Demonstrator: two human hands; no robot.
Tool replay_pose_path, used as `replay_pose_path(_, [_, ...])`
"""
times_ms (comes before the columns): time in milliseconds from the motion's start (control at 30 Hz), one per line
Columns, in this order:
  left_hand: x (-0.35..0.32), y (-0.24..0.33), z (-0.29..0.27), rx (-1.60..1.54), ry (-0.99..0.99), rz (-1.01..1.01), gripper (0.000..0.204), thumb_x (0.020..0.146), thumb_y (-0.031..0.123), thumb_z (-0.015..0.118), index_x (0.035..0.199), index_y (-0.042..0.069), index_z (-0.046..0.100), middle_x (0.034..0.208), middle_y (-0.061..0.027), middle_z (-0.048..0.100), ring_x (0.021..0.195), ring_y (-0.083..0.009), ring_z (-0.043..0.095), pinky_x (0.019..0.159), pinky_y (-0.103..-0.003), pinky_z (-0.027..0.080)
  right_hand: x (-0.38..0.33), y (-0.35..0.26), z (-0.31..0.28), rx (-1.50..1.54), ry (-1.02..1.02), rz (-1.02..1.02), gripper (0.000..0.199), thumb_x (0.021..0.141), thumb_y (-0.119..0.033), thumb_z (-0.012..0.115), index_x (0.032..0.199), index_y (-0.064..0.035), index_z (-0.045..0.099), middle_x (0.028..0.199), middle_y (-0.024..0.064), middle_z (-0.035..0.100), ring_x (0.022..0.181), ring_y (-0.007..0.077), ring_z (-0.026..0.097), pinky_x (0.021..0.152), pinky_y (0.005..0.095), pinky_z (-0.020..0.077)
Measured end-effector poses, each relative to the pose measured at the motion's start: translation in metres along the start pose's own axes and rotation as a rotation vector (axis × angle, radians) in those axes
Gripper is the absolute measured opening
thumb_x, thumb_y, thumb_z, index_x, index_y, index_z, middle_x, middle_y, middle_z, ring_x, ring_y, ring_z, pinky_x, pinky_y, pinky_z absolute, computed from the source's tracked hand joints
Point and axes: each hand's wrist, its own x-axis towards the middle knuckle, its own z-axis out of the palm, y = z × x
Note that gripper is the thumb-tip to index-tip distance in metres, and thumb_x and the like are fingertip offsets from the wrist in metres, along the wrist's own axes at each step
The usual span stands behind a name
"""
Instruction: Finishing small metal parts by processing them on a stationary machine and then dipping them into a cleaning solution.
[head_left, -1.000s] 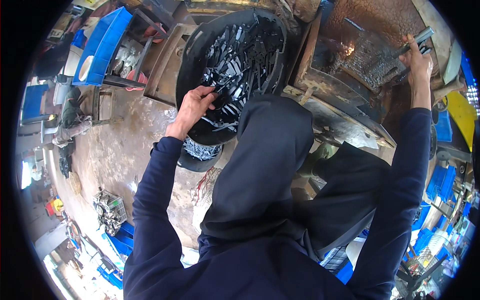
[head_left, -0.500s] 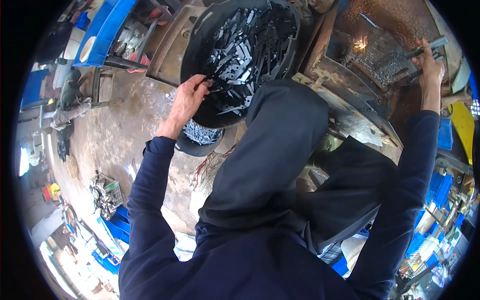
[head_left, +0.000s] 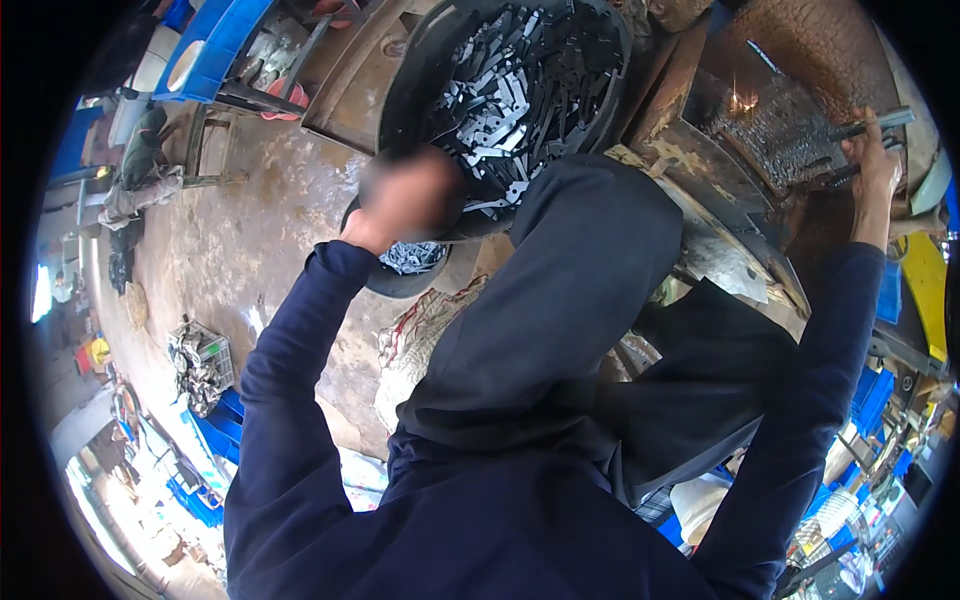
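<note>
My left hand [head_left: 408, 200] is over the near left rim of a large black tub [head_left: 395, 105]. It is blurred, so its fingers and anything in them cannot be made out. Inside the tub lies a heap of flat, dark and silvery metal strips [head_left: 500, 105], some with holes. At the far right my right hand [head_left: 872, 160] is closed round a grey metal bar-shaped handle [head_left: 885, 122] above a wet, rusty metal trough. Small orange sparks [head_left: 743, 101] glow in the trough, left of this hand.
A smaller dark bucket [head_left: 405, 285] of silvery pieces stands below the tub. My knees lie between tub and trough, whose rusty wall [head_left: 665, 100] rises beside them. A woven sack [head_left: 425, 335] lies on the stained floor. Blue bins [head_left: 210, 50] stand at the upper left.
The whole view has shifted slightly, with tub and trough now farther right. My left hand, earlier pinching at the tub's rim, is now smeared. My right hand keeps its hold on the handle.
</note>
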Motion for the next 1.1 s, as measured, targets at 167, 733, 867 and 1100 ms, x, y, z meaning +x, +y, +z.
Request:
replay_pose_path(167, [0.006, 0.004, -0.002, 0.02, -0.045, -0.001, 0.036, 0.076, 0.015, 0.075, 0.108, 0.006, 0.062, 0.113, -0.0148, 0.054, 0.101, -0.0387, 0.062, 0.083, -0.048, 0.052, 0.0, 0.0, -0.001, -0.027, 0.011, 0.008, 0.04, 0.088, -0.036, 0.076, 0.108, -0.0013, 0.074, 0.064, -0.0033, 0.043, 0.054, 0.0081, 0.045, 0.06, 0.0231, 0.0524])
replay_pose_path(733, [0.01, -0.005, -0.045, 0.167, -0.07, 0.146, 0.028, 0.076, 0.02, 0.069, 0.098, 0.004, 0.067, 0.101, -0.0144, 0.064, 0.098, -0.0368, 0.063, 0.081, -0.046, 0.053, 0.027, 0.017, -0.012, -0.04, 0.01, 0.013, 0.039, 0.088, -0.035, 0.077, 0.109, -0.0014, 0.073, 0.085, 0.0087, 0.068, 0.061, 0.0097, 0.057, 0.058, 0.0206, 0.0517])
replay_pose_path(867, [0.002, -0.011, -0.066, 0.154, 0.103, 0.111, 0.023, 0.076, 0.014, 0.067, 0.096, 0.003, 0.067, 0.099, -0.0152, 0.064, 0.092, -0.0379, 0.063, 0.078, -0.046, 0.052, 0.03, 0.019, -0.009, -0.044, 0.011, 0.009, 0.039, 0.087, -0.034, 0.077, 0.108, -0.0008, 0.074, 0.084, 0.0078, 0.068, 0.061, 0.0095, 0.057, 0.057, 0.0203, 0.0518])
replay_pose_path(1100, [0.023, -0.013, -0.066, -0.237, 0.47, 0.036, 0.019, 0.082, 0.016, 0.069, 0.095, 0.002, 0.069, 0.086, -0.0107, 0.066, 0.075, -0.0261, 0.063, 0.07, -0.037, 0.049, 0.031, 0.021, -0.01, 0.004, -0.015, -0.02, 0.038, 0.087, -0.034, 0.078, 0.105, 0.0001, 0.074, 0.073, 0.0018, 0.06, 0.059, 0.0086, 0.054, 0.056, 0.0204, 0.0518])
